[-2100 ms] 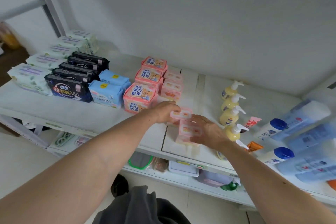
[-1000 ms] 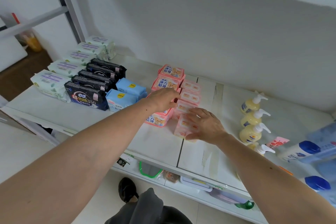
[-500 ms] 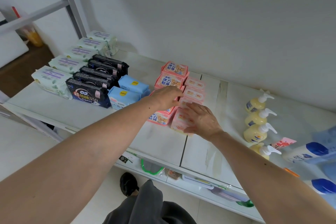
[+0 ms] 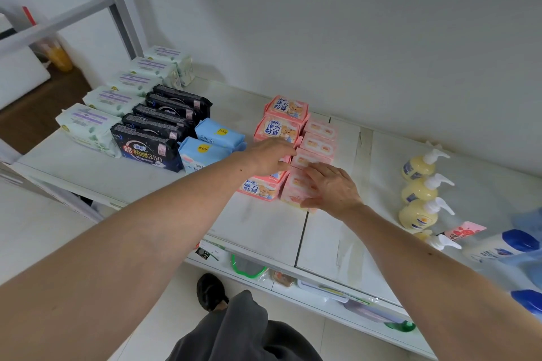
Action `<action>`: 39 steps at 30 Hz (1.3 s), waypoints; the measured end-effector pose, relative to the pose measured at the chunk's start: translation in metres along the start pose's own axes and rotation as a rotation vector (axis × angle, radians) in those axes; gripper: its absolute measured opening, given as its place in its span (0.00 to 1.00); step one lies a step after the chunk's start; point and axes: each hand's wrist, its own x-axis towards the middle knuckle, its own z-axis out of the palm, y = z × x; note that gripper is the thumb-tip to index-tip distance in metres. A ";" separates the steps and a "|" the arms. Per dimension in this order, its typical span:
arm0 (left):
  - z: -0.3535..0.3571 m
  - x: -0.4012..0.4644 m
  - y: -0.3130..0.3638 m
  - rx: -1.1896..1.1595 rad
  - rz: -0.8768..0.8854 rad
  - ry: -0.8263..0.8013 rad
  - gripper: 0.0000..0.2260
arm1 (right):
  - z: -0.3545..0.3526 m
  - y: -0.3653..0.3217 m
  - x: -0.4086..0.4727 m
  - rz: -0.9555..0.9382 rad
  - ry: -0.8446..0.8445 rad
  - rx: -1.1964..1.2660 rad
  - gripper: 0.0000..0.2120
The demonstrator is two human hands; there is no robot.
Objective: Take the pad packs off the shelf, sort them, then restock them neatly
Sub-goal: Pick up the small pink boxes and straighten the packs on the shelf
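The right hand (image 4: 331, 189) lies with fingers (image 4: 315, 173) straight and flat on the nearest small pale-pink plastic pad pack (image 4: 296, 189), near the front edge of the white shelf (image 4: 264, 226). The left hand (image 4: 268, 155) rests, fingers loosely bent (gripping nothing I can see), on the larger pink bear-printed pack (image 4: 259, 187) beside it. Best to press evenly from both sides so the two rows sit flush and straight; both forearms reach forward, palms down.
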 end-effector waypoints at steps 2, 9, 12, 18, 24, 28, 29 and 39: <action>-0.001 0.000 0.000 0.006 -0.002 0.001 0.20 | 0.001 0.000 -0.001 -0.009 0.002 0.001 0.43; -0.002 0.000 0.002 0.022 0.020 0.021 0.20 | 0.003 0.004 -0.004 -0.031 -0.022 0.034 0.43; -0.001 0.000 0.010 0.027 0.041 0.051 0.21 | -0.002 0.009 -0.006 0.063 0.108 0.226 0.38; 0.010 0.011 0.040 0.190 0.155 0.020 0.25 | -0.011 0.045 0.010 0.348 0.151 0.381 0.28; 0.037 0.035 0.068 0.182 0.078 -0.110 0.31 | -0.018 0.058 0.045 0.408 0.061 0.522 0.25; 0.057 0.047 0.071 0.186 -0.048 -0.094 0.33 | -0.023 0.064 0.065 0.380 -0.029 0.541 0.23; 0.060 0.050 0.072 0.197 -0.083 -0.088 0.34 | -0.025 0.064 0.069 0.366 -0.052 0.570 0.24; 0.083 0.069 0.077 0.215 -0.221 0.090 0.35 | -0.038 0.051 0.101 0.312 -0.227 0.671 0.25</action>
